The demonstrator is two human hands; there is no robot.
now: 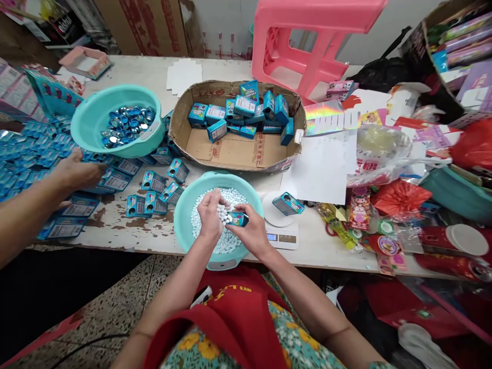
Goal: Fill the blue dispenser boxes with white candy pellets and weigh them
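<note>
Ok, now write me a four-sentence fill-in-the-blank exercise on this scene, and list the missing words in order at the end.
1. The right hand holds a blue box, and the left hand holds pellets coloured ____.
2. Another blue box lies on a digital ____.
3. The tray beyond the bowl is made of ____.
4. The plastic stool near the tray is coloured ____.

Missing words: white; scale; cardboard; pink.

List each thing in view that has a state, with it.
Left hand: cupped around white candies
Right hand: gripping blue box
Candy bowl: partly filled
Cap bowl: partly filled with caps
Carton: open-topped, partly filled
Scale: display lit, another box on pan
Boxes beside candy bowl: holes open
</note>
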